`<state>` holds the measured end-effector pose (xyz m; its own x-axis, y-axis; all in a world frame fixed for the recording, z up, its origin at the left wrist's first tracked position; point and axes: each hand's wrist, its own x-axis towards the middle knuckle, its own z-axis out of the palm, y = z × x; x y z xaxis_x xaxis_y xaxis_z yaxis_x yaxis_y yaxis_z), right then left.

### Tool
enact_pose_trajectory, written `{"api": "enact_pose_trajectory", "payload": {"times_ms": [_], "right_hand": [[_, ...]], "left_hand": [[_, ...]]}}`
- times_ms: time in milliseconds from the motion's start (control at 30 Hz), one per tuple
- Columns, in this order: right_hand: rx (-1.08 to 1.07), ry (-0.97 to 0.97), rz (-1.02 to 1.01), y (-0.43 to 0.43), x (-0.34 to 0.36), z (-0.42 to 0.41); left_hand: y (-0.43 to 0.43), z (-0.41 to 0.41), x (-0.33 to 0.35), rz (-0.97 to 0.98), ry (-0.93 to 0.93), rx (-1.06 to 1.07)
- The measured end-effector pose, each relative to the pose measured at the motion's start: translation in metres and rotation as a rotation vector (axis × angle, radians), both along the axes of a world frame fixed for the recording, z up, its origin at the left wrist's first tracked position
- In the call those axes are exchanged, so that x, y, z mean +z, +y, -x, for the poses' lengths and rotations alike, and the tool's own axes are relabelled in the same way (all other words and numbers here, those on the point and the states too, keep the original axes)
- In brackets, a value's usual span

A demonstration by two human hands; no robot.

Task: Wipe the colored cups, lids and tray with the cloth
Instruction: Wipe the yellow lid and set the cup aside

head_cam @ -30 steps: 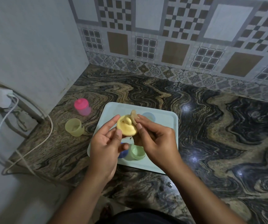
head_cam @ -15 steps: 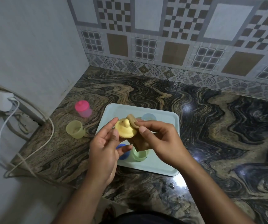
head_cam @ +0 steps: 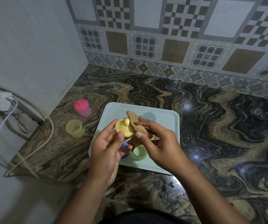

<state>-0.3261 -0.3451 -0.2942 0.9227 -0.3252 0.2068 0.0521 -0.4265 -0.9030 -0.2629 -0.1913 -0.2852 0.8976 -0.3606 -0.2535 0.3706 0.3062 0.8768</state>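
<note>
Above tray (head_cam: pixel 170 126), yellow lid (head_cam: pixel 124 128) is pinched by L hand (head_cam: pixel 107 151); brown cloth (head_cam: pixel 137 126) is gripped by R hand (head_cam: pixel 159 143), pressed against lid's edge.

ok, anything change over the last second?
The right hand worked the cloth down the right edge of the yellow lid, thumb sliding lower; more cloth now hangs beneath it. The left hand keeps holding the lid. The tray, pink cup and yellow cup have not moved.
</note>
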Motion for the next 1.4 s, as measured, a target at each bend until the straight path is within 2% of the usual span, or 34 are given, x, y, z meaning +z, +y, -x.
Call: {"api": "enact_pose_trajectory", "payload": {"times_ms": [167,300,467,567,700,900,1033,1133,1267,1333,1400], "right_hand": [[0.09,-0.161,0.124,0.009,-0.01,-0.001],[0.033,-0.234,0.16,0.01,-0.012,-0.003],[-0.045,-0.125,0.01,-0.001,-0.001,-0.01],[-0.017,-0.061,0.002,0.001,-0.001,-0.014],[-0.005,-0.079,-0.125,0.008,-0.001,-0.014],[-0.031,-0.201,0.056,0.018,-0.001,-0.011],[-0.119,-0.089,-0.06,0.009,0.004,-0.019],[-0.125,0.012,-0.245,0.007,0.001,-0.025],[-0.041,-0.007,-0.357,0.015,0.001,-0.022],[-0.016,-0.061,-0.273,0.021,0.003,-0.017],[-0.046,-0.114,-0.085,0.023,0.001,-0.014]], "left_hand": [[-0.002,0.002,-0.002,-0.018,-0.005,-0.005],[-0.001,0.0,0.0,0.008,-0.009,-0.026],[-0.001,-0.001,0.002,0.003,-0.03,-0.032],[-0.005,0.004,0.002,-0.056,-0.086,-0.012],[-0.01,0.004,0.0,-0.103,-0.119,0.081],[-0.006,-0.002,0.003,-0.1,-0.124,0.105],[-0.003,-0.002,0.005,-0.078,-0.119,0.055],[-0.003,-0.003,0.001,-0.08,-0.096,0.055],[-0.005,-0.005,-0.001,-0.109,-0.076,0.078],[-0.005,-0.006,-0.001,-0.123,-0.082,0.077],[-0.002,-0.007,-0.001,-0.14,-0.089,0.058]]}}
